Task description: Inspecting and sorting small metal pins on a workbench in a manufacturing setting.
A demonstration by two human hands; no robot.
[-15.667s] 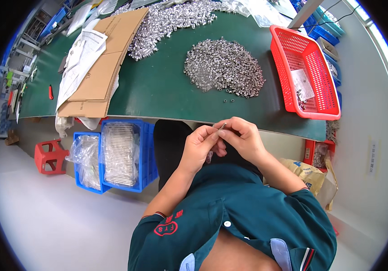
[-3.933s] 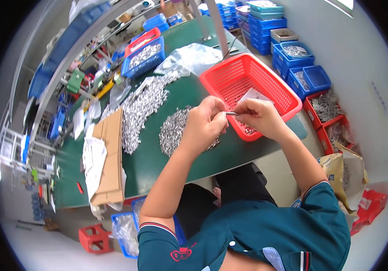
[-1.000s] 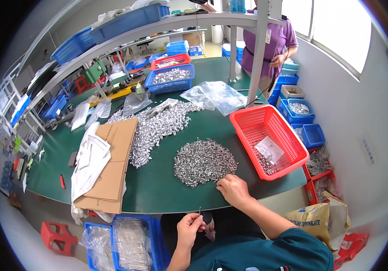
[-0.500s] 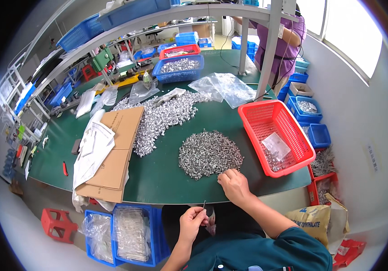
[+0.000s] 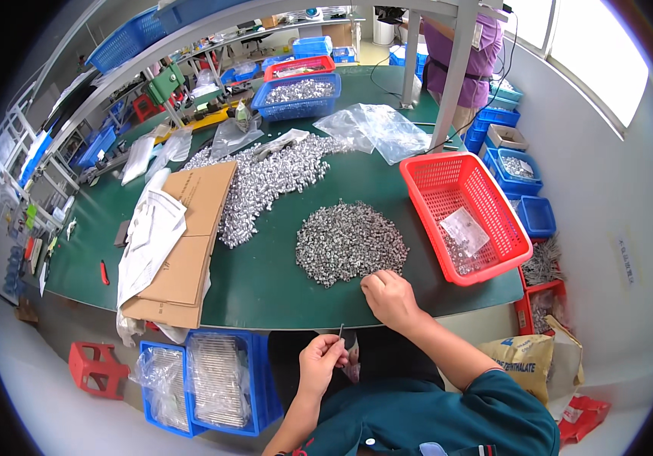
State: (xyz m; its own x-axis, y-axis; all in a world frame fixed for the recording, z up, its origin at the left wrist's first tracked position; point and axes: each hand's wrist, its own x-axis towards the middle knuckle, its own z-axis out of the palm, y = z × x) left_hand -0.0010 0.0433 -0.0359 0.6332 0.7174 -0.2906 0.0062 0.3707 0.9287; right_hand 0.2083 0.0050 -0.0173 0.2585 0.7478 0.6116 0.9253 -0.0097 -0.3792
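A thin metal pin (image 5: 341, 330) points upward from the pinched thumb and fingers of my left hand (image 5: 322, 360), which is in front of the table's near edge, over my lap. My right hand (image 5: 389, 298) rests at the near right edge of a round pile of small grey metal parts (image 5: 351, 243). Its fingers are curled together and turned down to the pile; whatever is between them is hidden. Both hands are apart from each other.
Right of the pile stands a red basket (image 5: 486, 262) with a clear bag and small parts. Shiny silver parts (image 5: 277, 178) lie heaped behind, beside flat cardboard (image 5: 190, 266). A blue basket (image 5: 296, 106) stands farther back. Blue crates (image 5: 247, 342) sit below the table; a person (image 5: 463, 61) stands beyond.
The whole view has shifted slightly, so the table sits higher in the picture. My left hand still pinches the pin and my right stays at the pile's edge. The person beyond has moved.
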